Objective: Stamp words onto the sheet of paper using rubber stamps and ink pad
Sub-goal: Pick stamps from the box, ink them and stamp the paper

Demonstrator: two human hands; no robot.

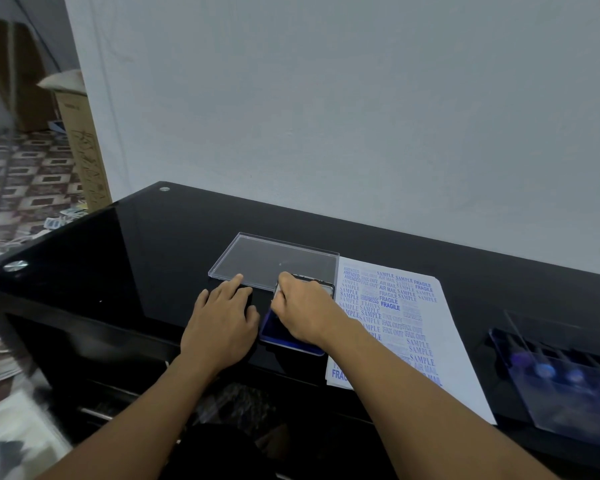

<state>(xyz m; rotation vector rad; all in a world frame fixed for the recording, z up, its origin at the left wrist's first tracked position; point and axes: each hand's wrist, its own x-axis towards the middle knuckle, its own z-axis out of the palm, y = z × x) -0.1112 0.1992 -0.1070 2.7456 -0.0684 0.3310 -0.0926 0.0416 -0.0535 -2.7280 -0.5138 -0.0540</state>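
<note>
Apparently right hand (303,308) presses a stamp (277,289) onto ink pad (274,336).

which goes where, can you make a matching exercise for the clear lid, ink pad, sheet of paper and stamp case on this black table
Things: 1 clear lid; 2 ink pad; 3 sheet of paper; 4 stamp case
Places or states: a far right, blurred; b under the right hand gripping a stamp; c left of the paper's far end, lying flat; d covered in blue words
Pairs: 1-c; 2-b; 3-d; 4-a
</note>
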